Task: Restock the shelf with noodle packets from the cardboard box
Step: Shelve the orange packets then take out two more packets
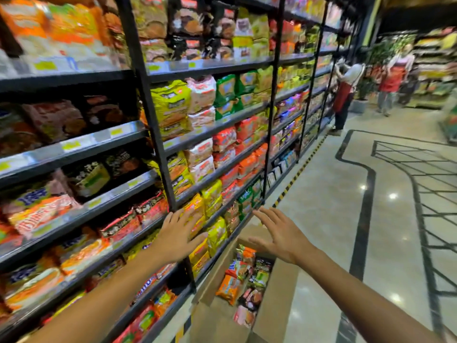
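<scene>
Because the cardboard box (279,290) sits on the floor right by the shelf (158,154), you can reach both easily. Your left hand (180,233) is spread flat near the yellow packets (210,201). Your right hand (279,233) is spread above the box, holding nothing. The noodle packets (244,280) wait inside.

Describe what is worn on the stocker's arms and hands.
Nothing is worn: the left hand and right hand are bare, with no gloves, rings, watch or bands showing. Both forearms are bare too; no sleeve shows up to the frame edge.
</scene>
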A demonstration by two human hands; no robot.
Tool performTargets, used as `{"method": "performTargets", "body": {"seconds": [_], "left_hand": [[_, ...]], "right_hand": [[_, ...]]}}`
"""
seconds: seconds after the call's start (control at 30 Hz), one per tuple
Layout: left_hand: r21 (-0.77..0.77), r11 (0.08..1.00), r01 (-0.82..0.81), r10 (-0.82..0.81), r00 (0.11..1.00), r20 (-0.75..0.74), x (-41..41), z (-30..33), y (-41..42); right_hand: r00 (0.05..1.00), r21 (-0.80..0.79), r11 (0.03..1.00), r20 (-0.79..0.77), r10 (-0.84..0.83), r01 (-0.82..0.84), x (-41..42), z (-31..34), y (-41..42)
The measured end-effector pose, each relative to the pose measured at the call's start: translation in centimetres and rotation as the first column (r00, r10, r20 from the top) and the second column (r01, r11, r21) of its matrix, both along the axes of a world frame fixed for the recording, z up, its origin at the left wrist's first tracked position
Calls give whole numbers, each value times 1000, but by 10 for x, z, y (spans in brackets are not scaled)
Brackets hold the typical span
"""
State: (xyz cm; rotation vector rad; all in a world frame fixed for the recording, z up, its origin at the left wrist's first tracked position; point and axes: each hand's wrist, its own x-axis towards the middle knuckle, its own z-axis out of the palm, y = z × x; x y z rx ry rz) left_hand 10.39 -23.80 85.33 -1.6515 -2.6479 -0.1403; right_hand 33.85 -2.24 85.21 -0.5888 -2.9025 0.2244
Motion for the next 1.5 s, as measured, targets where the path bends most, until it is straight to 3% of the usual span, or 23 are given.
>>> {"method": "performTargets", "body": {"seconds": [0.23,0.6,0.93,1.13,1.33,1.5], "left_hand": [[-44,999,5,-3,999,47,-17,-26,68],[-28,999,-31,34,995,97,-97,-66,169],[-92,974,-209,222,960,171,-148,-107,204],[-172,897,-407,436,880,191,-142,-125,218],[-259,753,-605,657,717,234,-108,-141,237],[-268,670,-693,741,604,292,-81,-165,249]], "right_hand": [[999,-39,999,44,-26,28,-20,-33,64],[992,-60,997,106,63,-57,-125,-69,175],[938,-105,953,175,298,-283,-228,-108,254],[831,-196,860,229,508,-472,-287,-135,304],[693,-267,745,274,667,-611,-331,-155,349],[608,-334,689,323,725,-643,-347,-187,368]]}}
